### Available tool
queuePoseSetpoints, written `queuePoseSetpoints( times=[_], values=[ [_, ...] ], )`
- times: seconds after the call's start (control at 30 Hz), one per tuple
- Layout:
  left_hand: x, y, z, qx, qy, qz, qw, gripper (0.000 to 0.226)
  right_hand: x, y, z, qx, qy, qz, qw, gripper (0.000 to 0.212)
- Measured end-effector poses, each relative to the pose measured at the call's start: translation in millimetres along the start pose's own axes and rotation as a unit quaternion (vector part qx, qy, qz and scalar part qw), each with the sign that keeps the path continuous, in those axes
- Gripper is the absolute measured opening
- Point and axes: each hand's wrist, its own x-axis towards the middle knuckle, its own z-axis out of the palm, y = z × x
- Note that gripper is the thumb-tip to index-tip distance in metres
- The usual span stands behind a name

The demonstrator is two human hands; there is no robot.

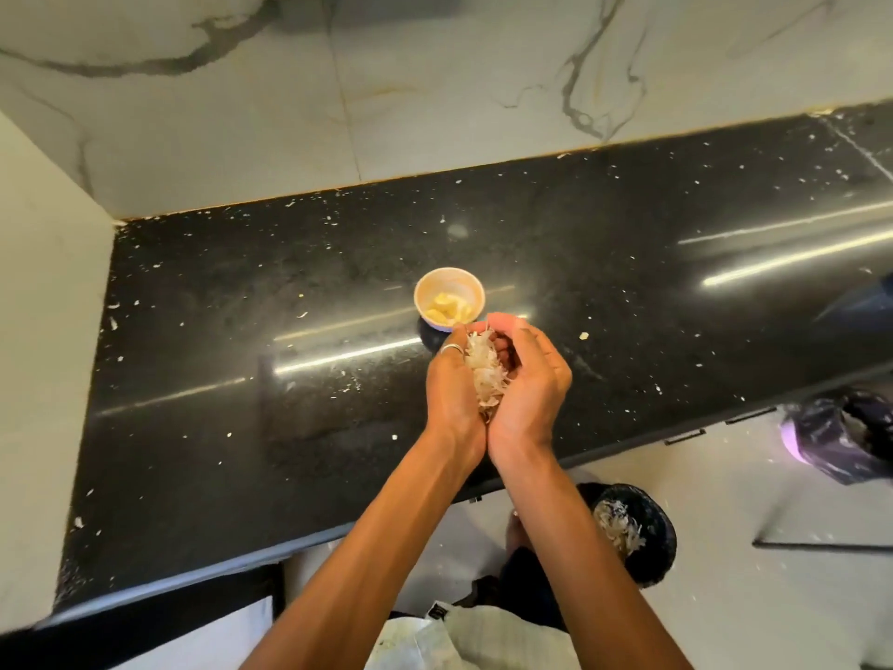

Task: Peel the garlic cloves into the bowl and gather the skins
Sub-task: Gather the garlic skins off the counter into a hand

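A small pale bowl (pixel 449 281) stands on the black counter (pixel 628 302) and holds several peeled yellow garlic cloves (pixel 447 307). Just in front of it, above the counter, my left hand (pixel 449 389) and my right hand (pixel 531 384) are cupped together, heels touching. Between them they hold a heap of papery garlic skins (pixel 485 369). The fingers of both hands curl round the heap. A ring sits on a finger of my left hand.
Small skin flakes (pixel 583 336) lie scattered over the counter. On the floor below the counter's front edge stands a black bin (pixel 647 534) with skins in it. A dark plastic bag (pixel 841 432) lies at the right. A marble wall backs the counter.
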Motion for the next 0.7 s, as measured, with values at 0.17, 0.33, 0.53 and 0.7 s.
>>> queuePoseSetpoints(
  times=[0.17, 0.33, 0.53, 0.7],
  values=[
    [3, -66, 17, 0.057, -0.02, -0.059, 0.996, 0.037, 11, -18, -63, 0.014, 0.075, -0.008, 0.997, 0.021],
    [7, -141, 29, 0.153, -0.044, -0.13, 0.979, 0.038, 17, -34, -136, 0.023, 0.161, -0.016, 0.986, 0.023],
    [13, -238, 28, 0.246, -0.06, -0.211, 0.944, 0.038, 24, -24, -232, 0.063, 0.272, 0.0, 0.96, 0.027],
    [31, -319, 10, 0.311, -0.052, -0.261, 0.912, 0.037, 38, 4, -310, 0.119, 0.343, 0.015, 0.931, 0.024]
  ],
)
